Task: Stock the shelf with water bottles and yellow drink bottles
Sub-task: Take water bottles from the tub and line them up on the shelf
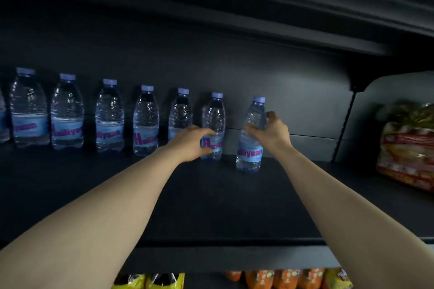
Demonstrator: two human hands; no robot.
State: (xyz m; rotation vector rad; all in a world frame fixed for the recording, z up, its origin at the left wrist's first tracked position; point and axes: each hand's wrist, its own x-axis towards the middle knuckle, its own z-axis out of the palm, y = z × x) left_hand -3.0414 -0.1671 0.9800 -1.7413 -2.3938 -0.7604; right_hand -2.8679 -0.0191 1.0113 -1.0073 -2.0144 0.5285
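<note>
Snack packs (288, 278) poke out below the shelf (223, 206) edge, nearest the lens. Both arms reach in: the left hand (191, 144) curls round the sixth bottle (214, 129) in the back row (68, 112), while the right hand (270, 132) grips the end bottle (252, 135), which leans slightly and stands forward of the line. Letting go before its base sits flat could topple it into its neighbour. No yellow drinks show on this shelf; a bag (406, 148) sits right.
</note>
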